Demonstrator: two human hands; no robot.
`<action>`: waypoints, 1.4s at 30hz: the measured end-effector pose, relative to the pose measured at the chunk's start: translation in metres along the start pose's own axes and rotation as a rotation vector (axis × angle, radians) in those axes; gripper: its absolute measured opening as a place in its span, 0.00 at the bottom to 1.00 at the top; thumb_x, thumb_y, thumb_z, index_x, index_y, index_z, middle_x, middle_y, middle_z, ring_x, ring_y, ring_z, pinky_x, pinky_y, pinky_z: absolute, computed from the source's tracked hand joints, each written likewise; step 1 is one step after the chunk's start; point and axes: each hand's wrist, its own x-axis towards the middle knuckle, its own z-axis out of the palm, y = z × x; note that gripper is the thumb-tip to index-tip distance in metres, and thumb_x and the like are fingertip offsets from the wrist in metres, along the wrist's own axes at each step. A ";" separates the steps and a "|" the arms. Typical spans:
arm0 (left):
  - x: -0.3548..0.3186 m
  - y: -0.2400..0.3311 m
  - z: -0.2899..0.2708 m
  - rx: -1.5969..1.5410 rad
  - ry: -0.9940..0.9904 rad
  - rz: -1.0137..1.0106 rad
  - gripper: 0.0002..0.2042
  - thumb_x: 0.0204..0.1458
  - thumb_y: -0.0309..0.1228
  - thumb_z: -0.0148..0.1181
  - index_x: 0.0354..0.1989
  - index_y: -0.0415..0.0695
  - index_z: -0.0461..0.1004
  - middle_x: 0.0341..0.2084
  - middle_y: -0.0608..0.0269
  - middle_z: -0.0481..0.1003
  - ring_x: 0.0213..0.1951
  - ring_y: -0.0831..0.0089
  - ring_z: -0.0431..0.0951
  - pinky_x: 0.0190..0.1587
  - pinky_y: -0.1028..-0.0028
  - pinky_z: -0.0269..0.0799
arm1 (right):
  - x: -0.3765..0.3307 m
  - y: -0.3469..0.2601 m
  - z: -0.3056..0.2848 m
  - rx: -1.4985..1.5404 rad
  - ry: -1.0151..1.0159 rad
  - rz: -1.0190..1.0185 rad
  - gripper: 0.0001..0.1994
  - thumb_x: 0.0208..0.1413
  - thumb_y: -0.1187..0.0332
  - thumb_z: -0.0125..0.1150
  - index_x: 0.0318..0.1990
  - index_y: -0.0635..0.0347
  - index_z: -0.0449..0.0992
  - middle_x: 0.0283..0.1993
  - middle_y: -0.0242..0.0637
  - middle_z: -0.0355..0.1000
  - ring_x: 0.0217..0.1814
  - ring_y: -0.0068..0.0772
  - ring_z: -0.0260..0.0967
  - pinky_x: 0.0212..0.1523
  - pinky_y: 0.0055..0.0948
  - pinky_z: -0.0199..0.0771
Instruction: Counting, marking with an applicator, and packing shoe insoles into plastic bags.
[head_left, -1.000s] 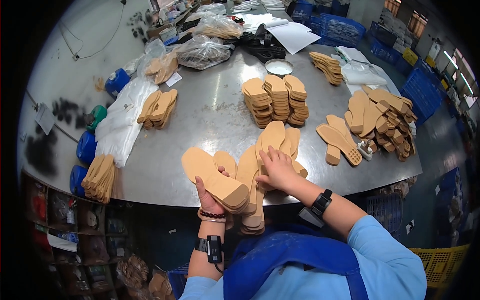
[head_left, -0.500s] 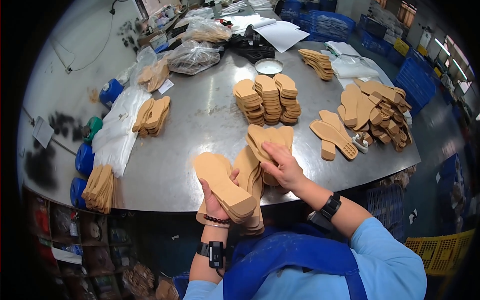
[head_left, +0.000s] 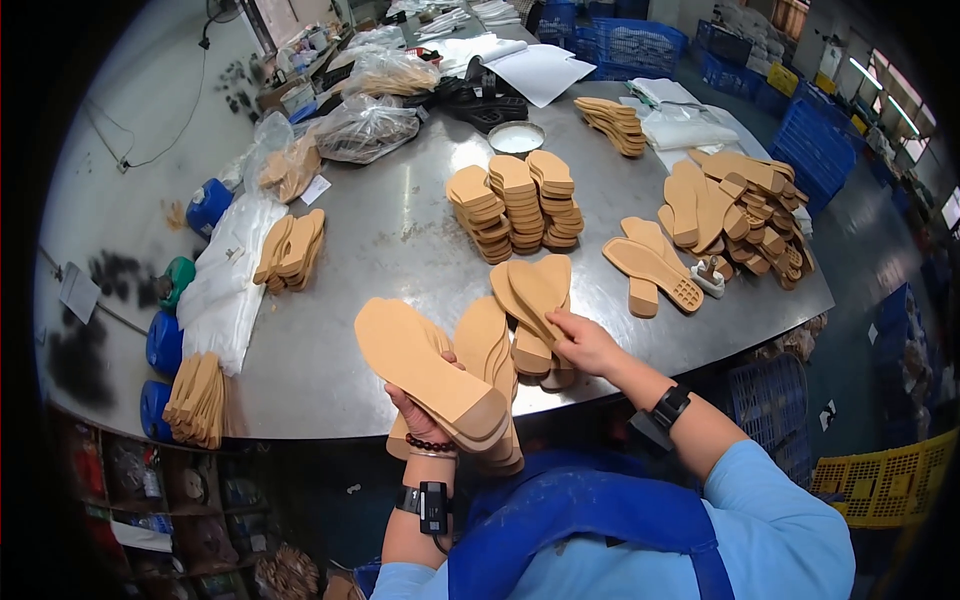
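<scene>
My left hand [head_left: 420,418] is closed round a stack of tan shoe soles [head_left: 415,360], held at the table's near edge with the heel ends toward me. Beside it, another pile of soles [head_left: 478,335] leans over the edge. My right hand [head_left: 590,346] pinches a tan shoe sole [head_left: 541,288] by its side, fingers closed. That sole lies fanned over a few others, and I cannot tell whether it is lifted off them. Past my hands stand three neat columns of soles [head_left: 514,208].
A loose heap of soles [head_left: 745,215] lies at the right of the metal table [head_left: 360,240], near a small white-and-metal tool [head_left: 709,277]. Smaller bundles [head_left: 290,250] sit at the left. Behind the columns are a round dish [head_left: 517,138] and plastic bags [head_left: 368,128].
My right hand has gone from resting on the pile's top to pinching one sole's edge. The stack in my left hand has shifted left and turned slightly. The whole view has moved a little.
</scene>
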 end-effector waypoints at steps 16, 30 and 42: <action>0.003 -0.013 0.015 0.178 -0.022 -0.019 0.45 0.35 0.57 0.73 0.60 0.43 0.64 0.52 0.53 0.73 0.53 0.59 0.74 0.57 0.56 0.72 | -0.033 -0.143 -0.031 0.053 0.007 -0.517 0.30 0.49 0.60 0.68 0.62 0.53 0.70 0.63 0.49 0.63 0.60 0.43 0.65 0.61 0.35 0.64; -0.006 0.004 -0.002 0.184 -0.003 0.044 0.47 0.37 0.66 0.67 0.59 0.43 0.62 0.45 0.49 0.73 0.43 0.56 0.77 0.45 0.59 0.79 | 0.004 -0.026 0.045 -0.384 0.369 0.056 0.29 0.56 0.55 0.55 0.62 0.60 0.65 0.64 0.59 0.55 0.53 0.60 0.61 0.51 0.52 0.69; 0.016 0.011 0.022 0.142 -0.034 -0.068 0.40 0.43 0.53 0.71 0.62 0.47 0.63 0.52 0.56 0.73 0.54 0.58 0.74 0.56 0.55 0.74 | -0.012 -0.085 -0.047 0.817 0.189 0.193 0.38 0.44 0.60 0.64 0.65 0.65 0.63 0.69 0.59 0.53 0.66 0.51 0.62 0.63 0.39 0.64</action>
